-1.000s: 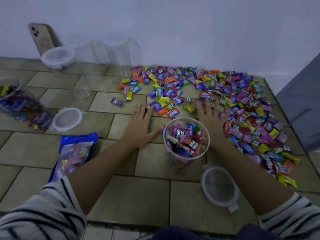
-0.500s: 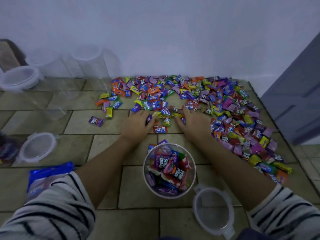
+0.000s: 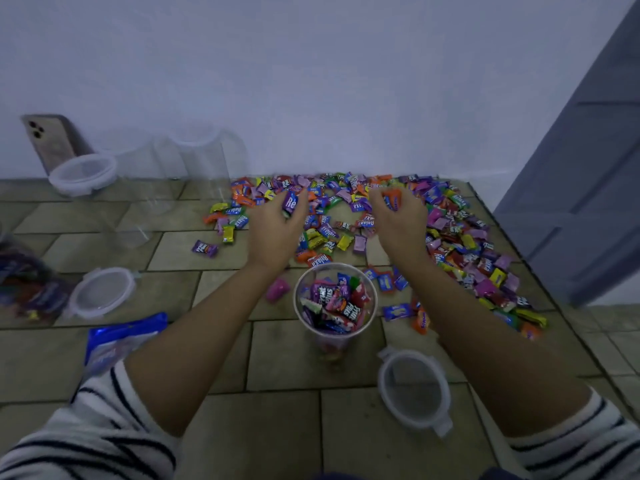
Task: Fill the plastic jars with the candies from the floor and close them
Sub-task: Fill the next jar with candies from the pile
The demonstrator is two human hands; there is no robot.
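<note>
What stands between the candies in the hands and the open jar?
Nothing visible. The jar is uncovered; a lid lies to its right. The left hand and right hand grip candies just beyond the jar.

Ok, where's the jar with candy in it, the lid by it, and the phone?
open jar (image 3: 334, 346), head view, on its clear near wall.
lid (image 3: 414, 389), head view, on its middle.
phone (image 3: 52, 140), head view, on its back, below the lenses.
</note>
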